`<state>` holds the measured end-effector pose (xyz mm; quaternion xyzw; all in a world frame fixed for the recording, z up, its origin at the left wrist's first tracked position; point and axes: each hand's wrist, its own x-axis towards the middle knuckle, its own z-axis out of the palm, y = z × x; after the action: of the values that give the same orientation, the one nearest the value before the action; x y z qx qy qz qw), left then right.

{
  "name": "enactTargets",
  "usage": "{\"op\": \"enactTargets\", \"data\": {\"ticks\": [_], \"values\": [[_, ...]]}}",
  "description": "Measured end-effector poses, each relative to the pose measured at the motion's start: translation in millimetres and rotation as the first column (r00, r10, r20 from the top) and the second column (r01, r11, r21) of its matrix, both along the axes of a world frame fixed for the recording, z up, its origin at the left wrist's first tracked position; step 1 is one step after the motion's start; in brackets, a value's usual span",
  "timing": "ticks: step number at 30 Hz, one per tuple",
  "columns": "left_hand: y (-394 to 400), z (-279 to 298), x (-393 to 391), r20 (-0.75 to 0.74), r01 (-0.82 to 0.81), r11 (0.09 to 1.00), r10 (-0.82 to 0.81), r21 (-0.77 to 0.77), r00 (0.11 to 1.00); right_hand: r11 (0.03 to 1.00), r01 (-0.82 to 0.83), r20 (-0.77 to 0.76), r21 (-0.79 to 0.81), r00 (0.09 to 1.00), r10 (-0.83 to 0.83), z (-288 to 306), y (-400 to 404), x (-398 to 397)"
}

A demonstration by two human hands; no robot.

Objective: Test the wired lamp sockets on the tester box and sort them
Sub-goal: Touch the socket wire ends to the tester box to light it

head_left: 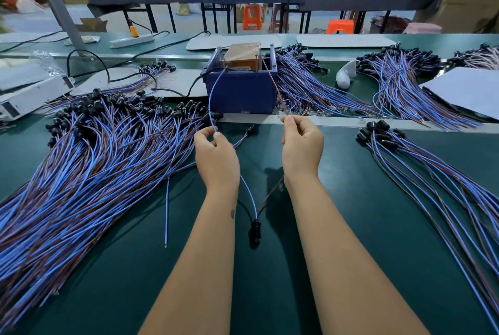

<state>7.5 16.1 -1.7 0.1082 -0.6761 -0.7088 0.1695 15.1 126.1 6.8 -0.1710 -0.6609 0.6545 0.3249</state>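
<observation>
My left hand point(216, 156) pinches a blue wire point(212, 96) whose far end reaches up to the top of the blue tester box point(240, 91). My right hand point(302, 145) pinches a brown wire point(272, 83) that also runs up to the box top. Both wires drop between my forearms and join at one black lamp socket point(255, 229), which hangs low over the green mat. A brown block sits inside the box behind clear plates.
A large heap of blue and brown wired sockets point(89, 161) covers the left of the mat. A smaller bundle point(432, 172) lies at the right, with more bundles point(318, 88) behind the box. A white bulb point(345, 75) and grey sheets point(464, 91) lie at the back right.
</observation>
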Motion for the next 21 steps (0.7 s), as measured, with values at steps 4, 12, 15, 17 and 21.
{"op": "enactTargets", "data": {"ticks": [4, 12, 15, 17, 21], "values": [[-0.1, -0.7, -0.5, 0.004, -0.003, 1.0, 0.003, -0.006, 1.0, 0.999, -0.003, 0.019, -0.034, 1.0, 0.003, -2.8, -4.9, -5.5], [0.4, -1.8, -1.1, 0.011, -0.001, 1.0, 0.001, -0.021, 1.0, 0.998, -0.029, 0.037, 0.054, 0.999, 0.028, -11.0, -8.3, -3.5], [0.3, -1.3, -0.9, 0.015, 0.001, 1.0, -0.001, -0.02, 1.0, 0.998, -0.033, 0.04, 0.059, 0.999, 0.031, -10.6, -8.5, -3.7], [0.5, -0.8, -0.3, 0.017, 0.002, 1.0, -0.002, -0.017, 1.0, 0.996, -0.041, 0.041, 0.074, 0.998, 0.038, -10.8, -8.9, -3.6], [0.7, 0.1, 1.3, 0.011, 0.01, 1.0, -0.01, -0.008, 1.0, 0.992, -0.076, 0.048, 0.104, 0.996, 0.071, -12.1, -9.6, -3.3]]}}
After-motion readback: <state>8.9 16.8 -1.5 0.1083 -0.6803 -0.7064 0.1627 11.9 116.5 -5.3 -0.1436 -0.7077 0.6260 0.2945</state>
